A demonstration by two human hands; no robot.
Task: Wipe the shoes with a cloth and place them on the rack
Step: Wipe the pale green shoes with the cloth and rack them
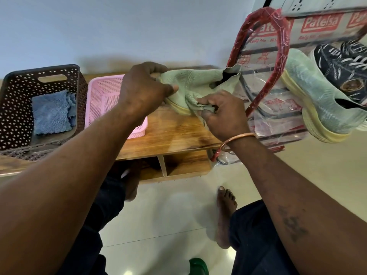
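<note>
The person holds a light green knit shoe with a yellow sole (pixel 190 82) just above the brown wooden table (pixel 174 132), at 12 o'clock from the middle of the view. The left hand (pixel 143 88) grips the shoe's toe end, with the fingers curled over the top and the thumb on the side. The right hand (pixel 224 114), at 5 o'clock from the shoe, has its fingers pinching a small green cloth (pixel 193 100) against the shoe's side.

On the table at 9 o'clock from the shoe sits a pink plastic basket (pixel 103 96). Further out at 9 o'clock is a brown plastic basket with holes (pixel 15 100), and a fluffy blue cloth (pixel 52 113) lies inside it.

At 3 o'clock is a clear plastic bag with red handles (pixel 278 120). Past it lies a second light green shoe (pixel 311 96), with a dark laced shoe (pixel 345 70) just behind it. I cannot tell what these two rest on.
</note>
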